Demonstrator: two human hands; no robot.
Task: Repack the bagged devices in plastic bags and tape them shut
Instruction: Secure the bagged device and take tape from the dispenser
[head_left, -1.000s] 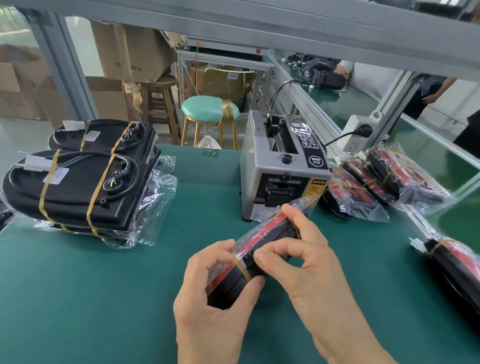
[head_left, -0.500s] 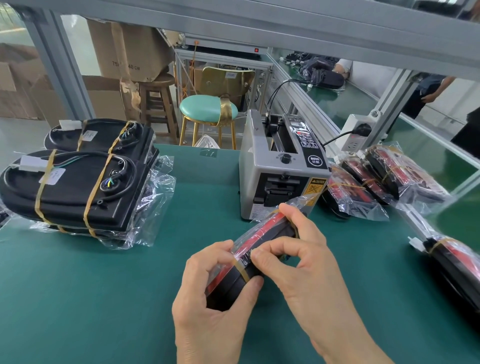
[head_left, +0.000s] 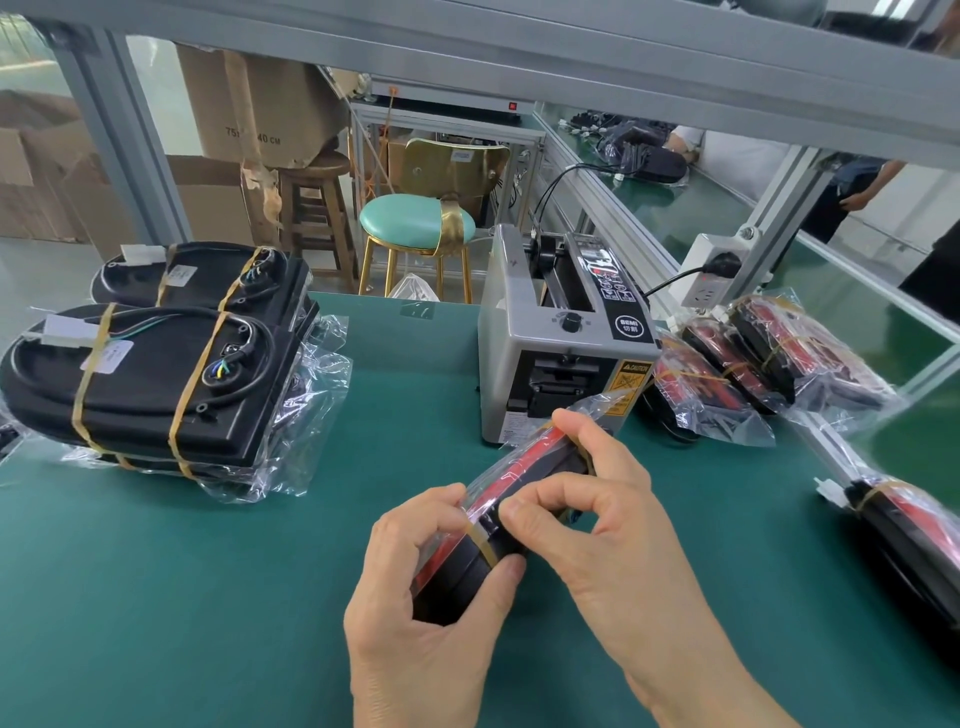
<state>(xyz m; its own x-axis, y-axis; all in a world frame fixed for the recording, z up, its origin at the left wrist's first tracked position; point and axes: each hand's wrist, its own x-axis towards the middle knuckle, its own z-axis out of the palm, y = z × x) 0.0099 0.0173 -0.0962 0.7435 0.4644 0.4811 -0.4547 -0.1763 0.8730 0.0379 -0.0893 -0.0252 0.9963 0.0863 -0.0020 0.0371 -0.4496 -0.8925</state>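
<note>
Open green mat (head_left: 156, 597) stretches left of the hands, free all the way to the near edge. Straight ahead the grey tape dispenser (head_left: 550, 358) blocks the path, close beyond the fingertips. Far left, stacked black units (head_left: 150, 364) wall off that corner. Right of the hands, bagged devices (head_left: 769, 364) crowd the rail, another (head_left: 914, 535) at the right edge.

Tape dispenser (head_left: 558, 358) sits behind the held device (head_left: 511, 499) (stacked units (head_left: 150, 358) left, bagged devices (head_left: 763, 364) right).

A mint-cushioned stool (head_left: 415, 224) stands beyond the green table (head_left: 156, 597), beside cardboard boxes (head_left: 254, 98).
</note>
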